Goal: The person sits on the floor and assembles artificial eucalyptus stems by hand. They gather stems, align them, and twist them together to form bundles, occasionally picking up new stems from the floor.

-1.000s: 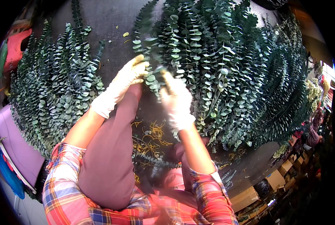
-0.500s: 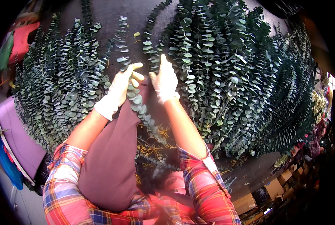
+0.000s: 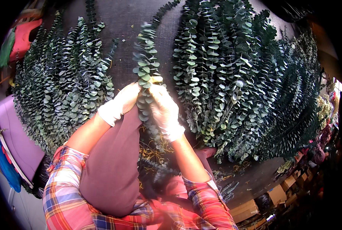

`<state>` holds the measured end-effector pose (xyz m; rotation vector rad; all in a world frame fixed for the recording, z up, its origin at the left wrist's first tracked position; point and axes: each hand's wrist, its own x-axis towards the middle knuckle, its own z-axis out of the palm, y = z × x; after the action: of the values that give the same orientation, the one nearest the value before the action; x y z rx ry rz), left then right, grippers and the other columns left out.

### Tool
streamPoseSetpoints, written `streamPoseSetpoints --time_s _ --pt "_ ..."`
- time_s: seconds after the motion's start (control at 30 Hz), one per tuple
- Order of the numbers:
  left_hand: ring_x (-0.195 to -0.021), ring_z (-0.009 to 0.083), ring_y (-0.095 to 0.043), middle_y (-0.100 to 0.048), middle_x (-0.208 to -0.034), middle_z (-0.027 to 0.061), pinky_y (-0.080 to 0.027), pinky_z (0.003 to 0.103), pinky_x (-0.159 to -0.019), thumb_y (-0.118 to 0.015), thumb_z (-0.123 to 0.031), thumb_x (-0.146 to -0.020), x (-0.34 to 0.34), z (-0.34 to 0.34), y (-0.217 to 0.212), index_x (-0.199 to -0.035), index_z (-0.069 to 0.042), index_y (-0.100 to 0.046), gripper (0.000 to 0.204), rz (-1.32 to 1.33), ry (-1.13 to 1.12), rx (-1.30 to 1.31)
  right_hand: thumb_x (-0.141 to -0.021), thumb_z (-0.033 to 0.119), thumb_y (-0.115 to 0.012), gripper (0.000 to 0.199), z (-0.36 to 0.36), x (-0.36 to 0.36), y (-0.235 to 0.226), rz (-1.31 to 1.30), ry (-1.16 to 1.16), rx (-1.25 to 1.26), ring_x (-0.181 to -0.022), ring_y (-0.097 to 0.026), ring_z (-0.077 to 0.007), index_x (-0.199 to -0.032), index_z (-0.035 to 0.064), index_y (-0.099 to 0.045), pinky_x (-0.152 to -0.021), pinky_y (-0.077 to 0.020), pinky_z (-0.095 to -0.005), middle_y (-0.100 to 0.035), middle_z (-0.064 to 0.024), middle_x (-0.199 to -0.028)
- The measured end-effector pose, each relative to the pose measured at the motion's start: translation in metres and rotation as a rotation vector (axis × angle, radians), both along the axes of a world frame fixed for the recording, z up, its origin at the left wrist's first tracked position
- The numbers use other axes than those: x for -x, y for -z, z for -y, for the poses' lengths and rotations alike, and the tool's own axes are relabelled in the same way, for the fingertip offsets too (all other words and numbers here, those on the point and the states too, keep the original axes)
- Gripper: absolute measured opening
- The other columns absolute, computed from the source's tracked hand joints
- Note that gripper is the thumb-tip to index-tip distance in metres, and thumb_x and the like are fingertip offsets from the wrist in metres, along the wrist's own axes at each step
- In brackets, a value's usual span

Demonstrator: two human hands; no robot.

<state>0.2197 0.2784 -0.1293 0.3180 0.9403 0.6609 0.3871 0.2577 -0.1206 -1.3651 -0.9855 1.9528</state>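
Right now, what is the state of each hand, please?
Left hand: closed, holding the sprigs.
Right hand: closed on the same sprigs.

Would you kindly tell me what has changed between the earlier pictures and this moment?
Since half a second ago, the right hand has drawn back toward the body and the left hand has shifted slightly right; both now hold the eucalyptus stems between them. One of these, apart in the left hand before, has swung right, beside the other. The left pile and right pile look unchanged.

Left foliage pile (image 3: 65, 84); stems (image 3: 145, 65) between; right foliage pile (image 3: 228, 80)
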Motion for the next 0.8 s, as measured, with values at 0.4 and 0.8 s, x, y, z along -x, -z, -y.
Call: streamPoseSetpoints --time_s 0.4,0.8 --pt "-0.120 0.0184 -0.055 -0.061 -0.129 0.0108 -0.041 0.035 -0.107 -0.041 -0.043 -0.105 -0.005 -0.003 0.002 -0.140 -0.001 -0.047 0.055 -0.099 -0.147 -0.038 -0.093 0.007 -0.058 0.036 -0.029 0.016 0.001 0.511 -0.266 -0.685 -0.080 -0.063 -0.0098 -0.128 0.0084 -0.059 -0.070 -0.0532 -0.0247 -0.062 -0.0067 -0.103" --pt "-0.056 0.0049 -0.039 -0.038 -0.059 -0.0069 -0.041 0.023 -0.060 -0.047 -0.033 -0.103 0.007 -0.014 -0.008 -0.137 -0.004 -0.053 0.045 -0.158 -0.214 0.059 -0.085 0.012 -0.069 0.047 -0.114 -0.031 0.048 0.815 -0.259 -0.602 -0.105 -0.062 -0.0325 -0.129 0.0057 -0.055 -0.092 -0.0493 -0.0406 -0.062 -0.0174 -0.117"
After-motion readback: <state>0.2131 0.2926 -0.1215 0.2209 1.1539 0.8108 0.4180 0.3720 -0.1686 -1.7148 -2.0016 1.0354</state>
